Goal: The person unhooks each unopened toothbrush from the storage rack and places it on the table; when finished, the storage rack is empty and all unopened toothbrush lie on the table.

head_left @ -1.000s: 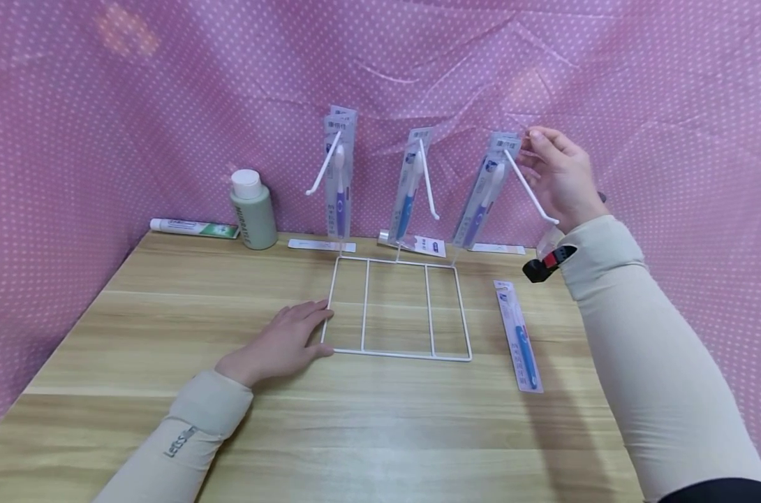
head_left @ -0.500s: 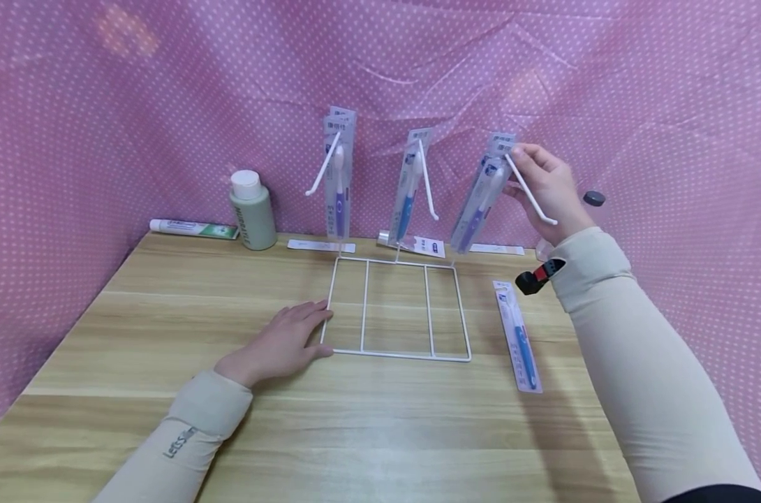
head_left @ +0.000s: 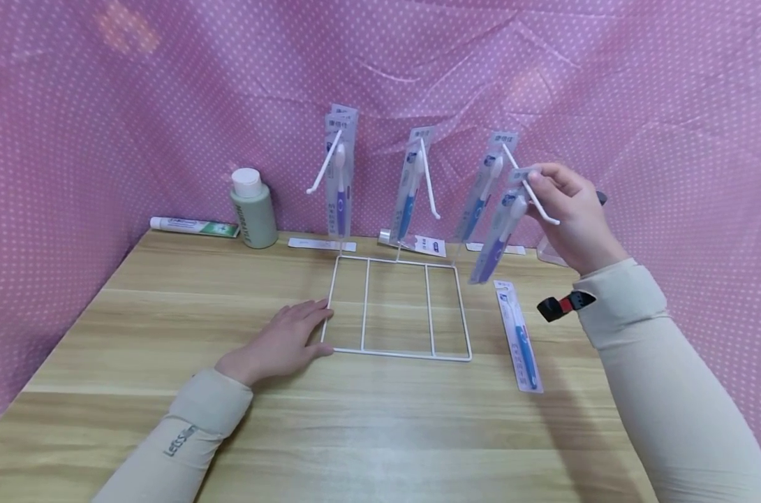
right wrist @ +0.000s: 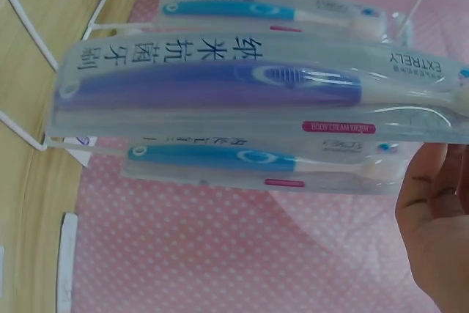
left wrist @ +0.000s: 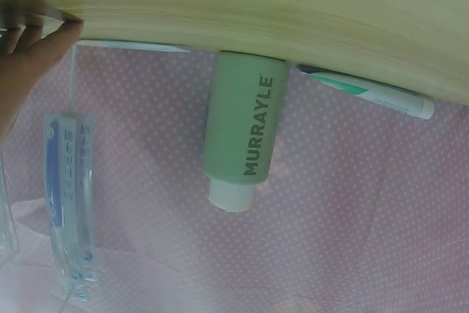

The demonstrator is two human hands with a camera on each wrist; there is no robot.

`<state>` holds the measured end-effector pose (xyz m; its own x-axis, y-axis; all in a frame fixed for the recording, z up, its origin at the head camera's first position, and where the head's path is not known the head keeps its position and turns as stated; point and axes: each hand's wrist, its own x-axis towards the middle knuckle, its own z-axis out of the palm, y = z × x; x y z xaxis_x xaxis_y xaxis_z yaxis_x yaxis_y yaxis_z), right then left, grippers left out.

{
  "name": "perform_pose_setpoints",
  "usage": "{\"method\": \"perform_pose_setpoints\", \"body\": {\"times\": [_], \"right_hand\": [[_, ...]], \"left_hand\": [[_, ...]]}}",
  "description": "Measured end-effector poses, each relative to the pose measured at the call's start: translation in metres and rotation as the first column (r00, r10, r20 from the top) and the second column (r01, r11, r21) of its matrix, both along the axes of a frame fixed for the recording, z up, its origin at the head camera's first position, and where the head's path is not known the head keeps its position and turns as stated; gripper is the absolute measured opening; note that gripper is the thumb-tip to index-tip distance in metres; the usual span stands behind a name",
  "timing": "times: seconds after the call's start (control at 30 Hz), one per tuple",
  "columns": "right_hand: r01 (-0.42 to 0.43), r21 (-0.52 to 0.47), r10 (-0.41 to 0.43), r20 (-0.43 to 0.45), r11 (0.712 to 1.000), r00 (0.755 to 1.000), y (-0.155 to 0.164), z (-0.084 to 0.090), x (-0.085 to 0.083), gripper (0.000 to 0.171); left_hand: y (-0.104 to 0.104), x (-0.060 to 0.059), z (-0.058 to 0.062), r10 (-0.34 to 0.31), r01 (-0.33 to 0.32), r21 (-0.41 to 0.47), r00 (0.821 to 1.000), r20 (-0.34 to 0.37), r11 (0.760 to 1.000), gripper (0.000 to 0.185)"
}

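My right hand (head_left: 534, 180) pinches the top of a purple toothbrush pack (head_left: 498, 237), which hangs partway down the rack's right hook (head_left: 542, 208). Whether the wire still passes through the pack's hole I cannot tell. The right wrist view shows this purple pack (right wrist: 220, 86) close up, with a blue pack (right wrist: 220, 159) behind it. That blue pack (head_left: 481, 199) stays at the back of the same hook. My left hand (head_left: 286, 342) lies flat on the table, its fingers touching the left corner of the white wire rack base (head_left: 396, 353).
Purple packs (head_left: 339, 175) hang on the left hook and a blue pack (head_left: 408, 188) on the middle one. Another blue pack (head_left: 520, 335) lies on the table right of the rack. A green bottle (head_left: 253, 209) and a toothpaste tube (head_left: 194, 226) stand at the back left.
My right hand took hold of the purple pack's top and drew it forward and down along the right hook. One blue pack stayed behind. The left hand has not moved.
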<state>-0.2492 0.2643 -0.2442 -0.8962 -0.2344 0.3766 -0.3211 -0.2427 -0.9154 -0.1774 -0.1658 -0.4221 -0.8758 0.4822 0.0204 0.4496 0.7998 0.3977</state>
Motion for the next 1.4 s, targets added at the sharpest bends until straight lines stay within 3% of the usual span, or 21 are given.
{"method": "perform_pose_setpoints", "body": {"times": [0.3,0.47,0.7,0.9,1.17,1.3,1.4], "right_hand": [[0.066,0.069,-0.062,-0.050,0.995,0.997,-0.003,0.001,0.030,0.018],[0.041,0.051,-0.034,-0.130,0.998,0.991,0.003,-0.002,0.049,0.021],[0.034,0.120,-0.009,-0.197,0.992,0.980,0.012,0.001,0.069,0.026],[-0.030,0.107,0.054,-0.226,0.994,0.973,0.015,0.003,0.077,0.028],[0.057,0.156,-0.021,-0.223,0.986,0.975,0.016,0.011,0.083,0.025],[0.026,0.083,-0.010,-0.188,0.996,0.982,0.018,0.015,0.084,0.025],[0.053,0.026,-0.047,-0.177,0.998,0.983,0.021,0.017,0.086,0.025]], "left_hand": [[-0.002,0.000,-0.001,0.005,-0.005,-0.002,1.000,-0.001,1.000,0.072],[0.001,-0.002,-0.003,-0.009,0.009,-0.012,1.000,-0.010,1.000,0.072],[0.002,-0.002,-0.003,-0.008,0.009,-0.012,1.000,0.007,1.000,0.072],[0.001,0.000,0.000,0.002,-0.002,-0.008,1.000,0.007,1.000,0.071],[-0.001,0.000,0.000,0.012,-0.012,-0.009,1.000,0.013,1.000,0.072],[-0.001,0.000,0.000,0.006,-0.006,-0.004,1.000,0.003,1.000,0.071],[-0.001,0.000,0.001,0.001,-0.001,0.000,1.000,-0.005,1.000,0.071]]}}
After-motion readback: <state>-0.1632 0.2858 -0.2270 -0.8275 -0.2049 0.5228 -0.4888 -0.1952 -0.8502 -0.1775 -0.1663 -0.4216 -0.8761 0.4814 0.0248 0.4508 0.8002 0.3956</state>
